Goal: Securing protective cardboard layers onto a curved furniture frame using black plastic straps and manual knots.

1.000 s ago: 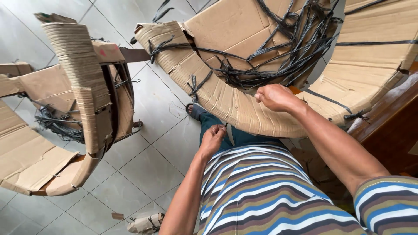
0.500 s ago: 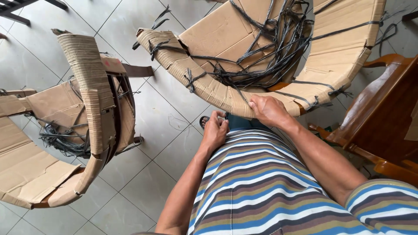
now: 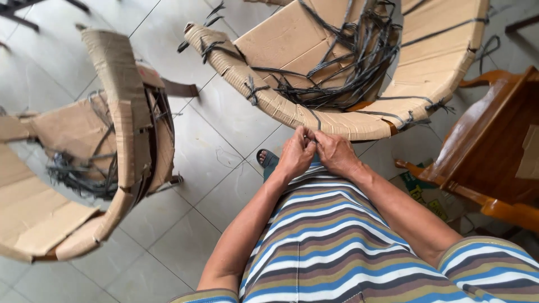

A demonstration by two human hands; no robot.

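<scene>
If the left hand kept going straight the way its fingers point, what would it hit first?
Probably the cardboard-wrapped chair rim just ahead of the left hand, which is pressed against the right hand; depth from above is hard to judge.

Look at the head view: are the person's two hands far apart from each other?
No: the left hand and right hand meet, fingers together, just below the cardboard-wrapped chair rim.

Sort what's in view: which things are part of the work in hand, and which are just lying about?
In hand:
left hand and right hand, fingertips together at the rim
cardboard-wrapped chair in front
dark straps piled in its seat

Lying about:
second wrapped chair, left
bare wooden chair, right
sandal on the tiles
</scene>
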